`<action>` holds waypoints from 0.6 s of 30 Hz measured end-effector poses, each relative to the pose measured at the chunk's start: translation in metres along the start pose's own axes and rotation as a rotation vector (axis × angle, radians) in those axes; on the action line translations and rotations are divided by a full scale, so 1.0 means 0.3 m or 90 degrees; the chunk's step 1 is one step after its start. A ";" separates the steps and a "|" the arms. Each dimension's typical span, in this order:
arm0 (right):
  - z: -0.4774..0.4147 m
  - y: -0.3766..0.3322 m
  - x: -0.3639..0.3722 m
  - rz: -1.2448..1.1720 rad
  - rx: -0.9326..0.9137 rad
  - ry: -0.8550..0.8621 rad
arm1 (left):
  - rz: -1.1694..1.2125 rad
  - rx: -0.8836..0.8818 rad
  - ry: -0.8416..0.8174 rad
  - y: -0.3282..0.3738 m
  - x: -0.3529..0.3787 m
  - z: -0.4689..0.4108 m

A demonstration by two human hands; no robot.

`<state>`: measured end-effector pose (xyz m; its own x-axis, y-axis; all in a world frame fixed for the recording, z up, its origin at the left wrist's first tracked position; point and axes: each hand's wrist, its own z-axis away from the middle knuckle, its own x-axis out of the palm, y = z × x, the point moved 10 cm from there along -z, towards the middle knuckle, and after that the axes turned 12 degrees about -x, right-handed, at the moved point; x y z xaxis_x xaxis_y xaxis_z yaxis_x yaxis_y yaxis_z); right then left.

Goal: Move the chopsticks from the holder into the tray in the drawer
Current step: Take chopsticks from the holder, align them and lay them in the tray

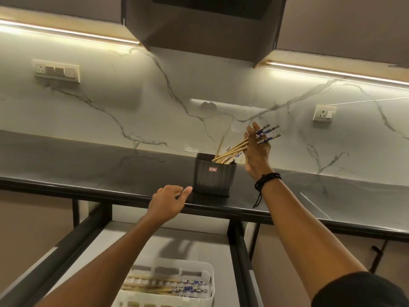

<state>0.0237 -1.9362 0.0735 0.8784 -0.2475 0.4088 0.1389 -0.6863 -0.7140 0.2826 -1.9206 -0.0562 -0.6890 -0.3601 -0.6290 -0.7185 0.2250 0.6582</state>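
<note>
A dark square holder [213, 175] stands on the black countertop near its front edge. Several bamboo chopsticks [232, 150] with blue-and-white tops lean out of it to the right. My right hand [257, 151] is shut on a bunch of them above and right of the holder, their patterned ends poking out past my fingers. My left hand [168, 201] rests on the counter's front edge, just left of the holder, holding nothing. Below, in the open drawer, a white slotted tray [208, 271] holds several chopsticks [168, 285] lying flat.
The black countertop [110, 171] runs across the view under a marble backsplash with two socket plates. The open drawer [194, 242] has dark side rails left and right. A dark hood hangs overhead. A black handle sits low on the right.
</note>
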 end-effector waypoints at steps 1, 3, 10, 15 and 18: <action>0.011 -0.004 -0.009 -0.041 0.006 0.019 | 0.020 -0.002 0.006 0.005 -0.001 0.009; 0.041 -0.008 -0.022 -0.106 0.027 0.048 | 0.071 -0.007 0.013 0.016 -0.003 0.028; 0.172 0.045 -0.063 -0.222 0.089 0.103 | 0.237 -0.073 -0.024 0.004 0.041 0.103; 0.258 0.096 -0.080 -0.272 0.134 0.112 | 0.371 -0.078 -0.090 -0.029 0.100 0.174; 0.318 0.152 -0.075 -0.302 0.179 0.104 | 0.406 -0.106 -0.149 -0.046 0.129 0.190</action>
<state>0.0541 -1.8967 -0.0226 0.6106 -0.0748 0.7884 0.6372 -0.5447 -0.5452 0.2606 -1.8860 -0.1132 -0.9871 0.0049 -0.1597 -0.1563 0.1797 0.9712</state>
